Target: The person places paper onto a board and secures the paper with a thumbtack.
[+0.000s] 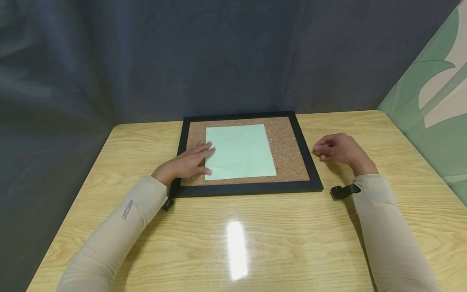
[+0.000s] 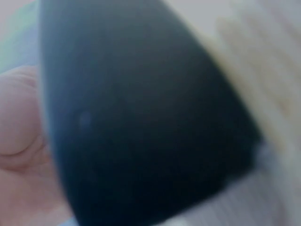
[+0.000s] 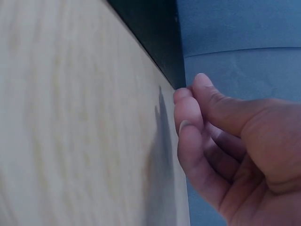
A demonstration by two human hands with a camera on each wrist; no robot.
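Note:
A cork board with a black frame (image 1: 248, 188) lies flat in the middle of the wooden table (image 1: 255, 243). A pale green sheet of paper (image 1: 240, 152) rests on the cork. My left hand (image 1: 189, 162) lies flat with straight fingers over the board's left side, fingertips on the sheet's left edge. My right hand (image 1: 337, 149) hovers just right of the frame, fingers curled. In the right wrist view the thumb meets the fingertips of my right hand (image 3: 190, 92), and nothing shows between them. A tiny pale pin (image 1: 270, 140) sits on the cork right of the sheet.
A dark blue curtain (image 1: 182, 61) hangs behind the table. A green patterned panel (image 1: 430, 105) stands at the right. The left wrist view is a blur of the black frame (image 2: 141, 122) and my palm (image 2: 21, 141).

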